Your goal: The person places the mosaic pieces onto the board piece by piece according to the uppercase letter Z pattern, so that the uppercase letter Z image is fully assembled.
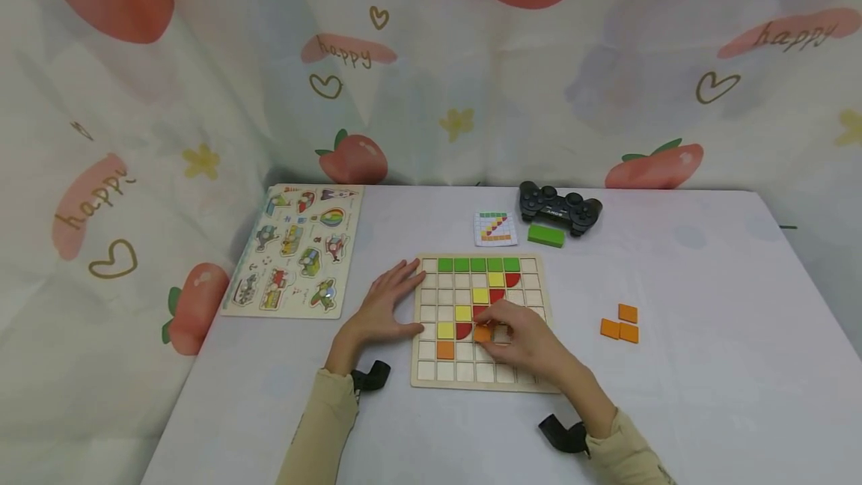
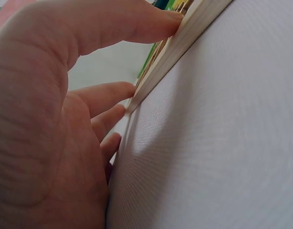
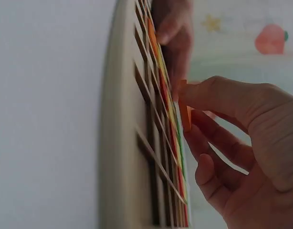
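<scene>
A wooden grid board [image 1: 471,385] lies in the middle of the table. My left hand [image 1: 384,309] spans its left side, thumb and fingertips touching the edge with the fingers extended. Between thumb and fingers, my right hand [image 1: 532,343] pinches an orange square tile [image 3: 185,112], held just above the grid. Green tiles [image 1: 479,265] fill part of the top row. Below, yellow squares [image 1: 480,296] and red curved-edge tiles [image 1: 512,280] step diagonally down to the left. One orange tile [image 1: 445,350] sits in a lower-left cell. Right fingers cover some middle cells.
Three loose orange tiles [image 1: 610,328] lie to the right of the board. Behind it are a pattern card [image 1: 494,229], a green block [image 1: 546,236] and a black game controller [image 1: 559,208]. A picture puzzle board [image 1: 292,253] lies at the back left.
</scene>
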`<state>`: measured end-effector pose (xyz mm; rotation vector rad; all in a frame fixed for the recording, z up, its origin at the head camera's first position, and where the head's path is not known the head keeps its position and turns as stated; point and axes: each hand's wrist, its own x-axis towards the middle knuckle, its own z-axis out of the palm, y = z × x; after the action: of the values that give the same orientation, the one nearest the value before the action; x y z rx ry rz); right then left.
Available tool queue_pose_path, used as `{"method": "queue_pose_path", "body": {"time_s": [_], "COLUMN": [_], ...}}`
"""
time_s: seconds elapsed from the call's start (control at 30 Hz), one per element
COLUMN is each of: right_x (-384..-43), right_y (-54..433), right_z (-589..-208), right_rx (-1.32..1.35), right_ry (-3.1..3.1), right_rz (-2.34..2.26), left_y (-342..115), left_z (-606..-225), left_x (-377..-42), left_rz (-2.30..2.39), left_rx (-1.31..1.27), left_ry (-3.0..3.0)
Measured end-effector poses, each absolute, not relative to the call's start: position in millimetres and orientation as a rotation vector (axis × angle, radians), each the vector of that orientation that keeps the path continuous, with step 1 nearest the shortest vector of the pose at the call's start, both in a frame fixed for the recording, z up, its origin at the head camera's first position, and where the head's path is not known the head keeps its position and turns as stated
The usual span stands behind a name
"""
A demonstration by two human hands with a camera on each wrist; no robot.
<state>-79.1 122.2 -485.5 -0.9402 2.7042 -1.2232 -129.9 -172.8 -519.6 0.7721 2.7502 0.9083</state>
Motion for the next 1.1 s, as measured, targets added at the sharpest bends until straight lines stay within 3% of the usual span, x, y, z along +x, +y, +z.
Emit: {"method": "queue_pose_path", "body": {"time_s": [0.8, 1.1], "right_x": [-65.8, -85.7], "right_y": [100.5, 135.8], "right_z": [-491.4, -480.7], "right_rx": [-1.003, -0.922], "right_ry": [2.696, 2.738], "right_rz": [-1.099, -1.206], "left_y": [-173.0, -173.6], "left_z": [-519.6, -522.8], "left_x": [-131.3, -131.9], "left_rz": [0.899, 0.916], "left_rx": [0.788, 0.784], "left_ry": [2.741, 2.748]}}
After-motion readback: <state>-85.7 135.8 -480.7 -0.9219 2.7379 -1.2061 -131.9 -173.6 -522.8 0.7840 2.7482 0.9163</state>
